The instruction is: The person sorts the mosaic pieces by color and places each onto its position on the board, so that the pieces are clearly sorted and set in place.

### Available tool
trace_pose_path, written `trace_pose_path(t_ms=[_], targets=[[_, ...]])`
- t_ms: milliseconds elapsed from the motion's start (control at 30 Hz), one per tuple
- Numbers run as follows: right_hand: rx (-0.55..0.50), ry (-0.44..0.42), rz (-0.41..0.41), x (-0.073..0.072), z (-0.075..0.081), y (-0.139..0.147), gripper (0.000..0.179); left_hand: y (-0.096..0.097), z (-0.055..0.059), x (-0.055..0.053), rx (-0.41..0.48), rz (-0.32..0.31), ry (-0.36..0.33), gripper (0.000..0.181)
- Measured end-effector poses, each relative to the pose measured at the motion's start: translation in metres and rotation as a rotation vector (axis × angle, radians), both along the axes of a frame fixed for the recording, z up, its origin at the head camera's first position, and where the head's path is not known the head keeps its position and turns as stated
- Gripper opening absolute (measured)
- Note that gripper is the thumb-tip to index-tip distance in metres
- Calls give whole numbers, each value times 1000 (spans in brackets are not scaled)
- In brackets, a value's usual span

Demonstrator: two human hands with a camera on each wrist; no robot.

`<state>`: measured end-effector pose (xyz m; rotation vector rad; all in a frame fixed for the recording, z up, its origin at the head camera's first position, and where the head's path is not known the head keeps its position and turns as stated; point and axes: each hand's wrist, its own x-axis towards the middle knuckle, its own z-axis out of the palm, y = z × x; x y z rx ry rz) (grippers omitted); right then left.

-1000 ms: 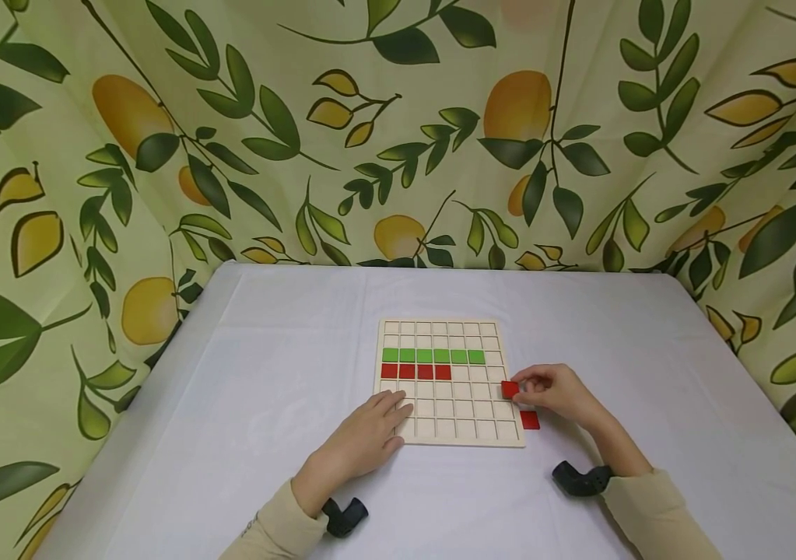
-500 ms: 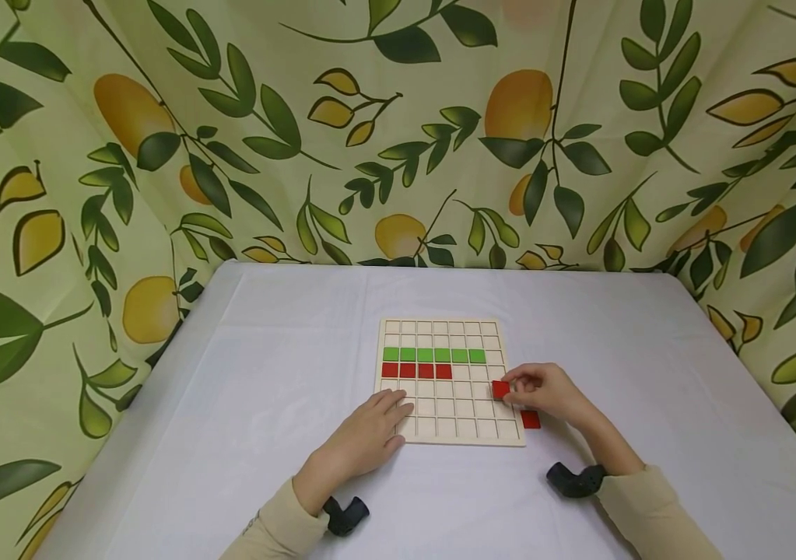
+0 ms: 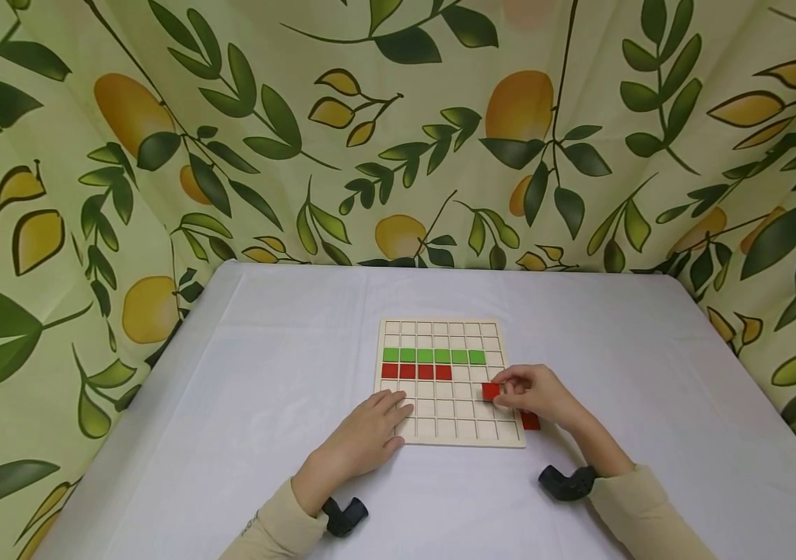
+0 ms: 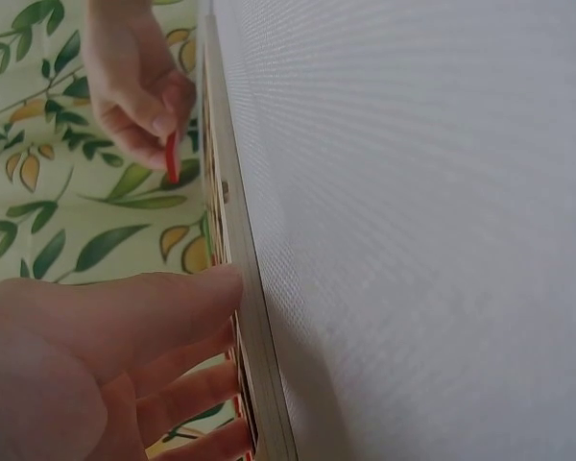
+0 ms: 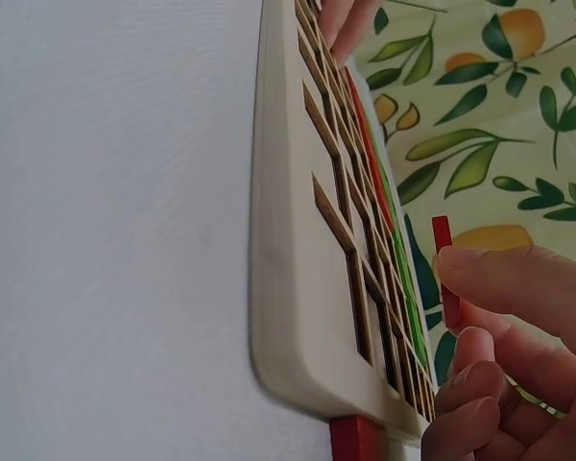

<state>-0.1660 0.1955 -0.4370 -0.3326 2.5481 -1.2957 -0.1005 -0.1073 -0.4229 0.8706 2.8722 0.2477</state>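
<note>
A pale wooden grid board [image 3: 454, 429] lies flat on the table. One of its rows holds several green tiles [image 3: 424, 355]; the row nearer the person has several red tiles [image 3: 408, 371] at its left end. My right hand [image 3: 541, 395] pinches a square red tile [image 3: 490, 391] between thumb and fingers, above the right part of the board; the right wrist view shows this tile [image 5: 445, 271] edge-on, apart from the board. With fingers fairly straight, my left hand [image 3: 362, 435] rests on the board's left front edge, also seen in the left wrist view as a hand [image 4: 106, 355] touching the rim.
Another red tile [image 3: 531, 421] lies beside the board's right edge, partly hidden by the right hand. A white cloth [image 3: 285, 342] covers the table. Behind it hangs a curtain [image 3: 341, 179] with a fruit and leaf print. Each wrist wears a black device [image 3: 568, 483].
My right hand has carried the red tile leftward from the board's right edge to over its right-hand cells. The left hand has stayed in place.
</note>
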Motion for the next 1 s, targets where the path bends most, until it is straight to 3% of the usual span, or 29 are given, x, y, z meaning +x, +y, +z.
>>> trace_pose_path(t_ms=[567,1000], targets=[[-3,42,-28,-7,-5,-17,28,-1,-1,0,2,14,10,45],[-8,89,-26,-12,-6,-29,27,0,0,1,40,46,-72,46]])
